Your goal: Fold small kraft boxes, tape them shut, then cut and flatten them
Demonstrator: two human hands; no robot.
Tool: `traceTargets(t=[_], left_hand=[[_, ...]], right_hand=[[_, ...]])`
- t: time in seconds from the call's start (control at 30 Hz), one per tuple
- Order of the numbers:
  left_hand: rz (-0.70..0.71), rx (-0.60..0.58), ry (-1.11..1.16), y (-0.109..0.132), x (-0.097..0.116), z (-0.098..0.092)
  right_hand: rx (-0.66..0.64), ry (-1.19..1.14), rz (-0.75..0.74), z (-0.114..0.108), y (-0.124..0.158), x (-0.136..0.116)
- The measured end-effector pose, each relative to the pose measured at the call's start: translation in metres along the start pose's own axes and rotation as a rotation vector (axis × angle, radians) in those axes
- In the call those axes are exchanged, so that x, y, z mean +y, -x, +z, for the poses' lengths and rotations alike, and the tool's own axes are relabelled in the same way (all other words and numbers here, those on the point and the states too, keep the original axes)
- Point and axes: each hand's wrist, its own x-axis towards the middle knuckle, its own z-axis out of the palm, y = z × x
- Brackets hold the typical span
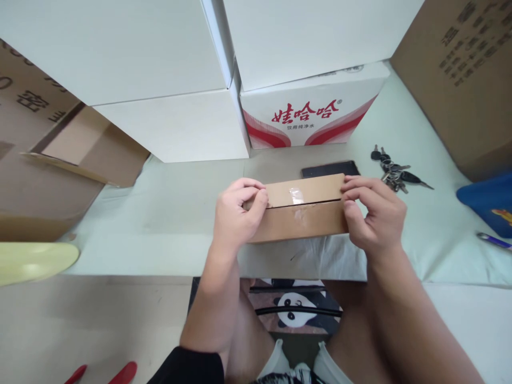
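A small brown cardboard box sits near the front edge of the cloth-covered table. Its lid flap is slightly raised, with a dark gap along the front and a piece of clear tape at the middle. My left hand pinches the box's left end between thumb and fingers. At the opposite end, my right hand grips the right corner the same way. Just behind the box lies a dark phone, partly covered by it. The box's inside is hidden.
A bunch of keys lies right of the phone. Farther right are a blue container and a pen. A white-and-red carton and white cabinets stand behind. Large cardboard boxes flank both sides.
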Motion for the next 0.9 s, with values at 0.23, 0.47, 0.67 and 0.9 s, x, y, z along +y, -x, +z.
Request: traceTargets(t=[0.23,0.47,0.67,0.9], left_hand=[[-0.218,0.13,0.476,-0.01,-0.02,-0.005],[-0.449,0.29,0.534,-0.017,-0.031,0.002],[-0.528,0.253,0.59,-0.02,-0.03,0.0],[-0.63,0.068,0.576,-0.021,-0.043,0.003]], right_hand=[[0.074,-0.126,0.03,-0.001,0.002,0.009],[0.048,-0.041,0.096,0.002,0.0,0.006],[0.006,-0.069,0.168,0.004,0.002,0.005],[-0.012,-0.08,0.232,0.002,0.003,0.004]])
